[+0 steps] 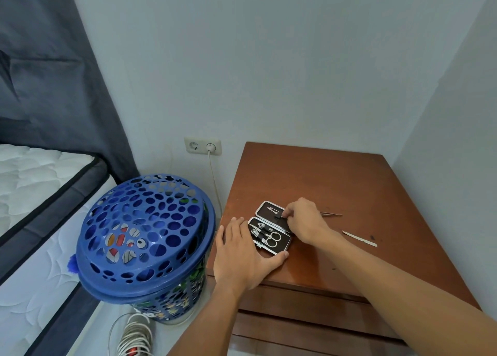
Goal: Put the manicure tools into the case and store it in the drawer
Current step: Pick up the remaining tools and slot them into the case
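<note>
Standing in the corner is a brown wooden cabinet [347, 189], and beside it on the floor is a big blue basket [146, 244] full of round holes. On the cabinet top, near the front left edge, lies the small black case [271, 228]. It is open flat like a book, with both halves facing up. Each half is longer than it is wide, and its long side runs from the near right to the far left.

The left hand [242, 256] lies flat on the cabinet top with its fingers spread wide. Its fingertips touch the left end of the case and its thumb touches the near corner. It holds nothing.

The right hand [304, 222] is over the far half of the case. Its fingertips are pinched close together on a small dark thing there, too small to tell what it is.

Small scissors [272, 238] sit in the near half, rings toward the right.

Two thin metal tools lie loose on the wood to the right. The nail file [359, 238] points from far left to near right. The tweezers [331, 214] peek out behind the right hand, pointing right.
</note>
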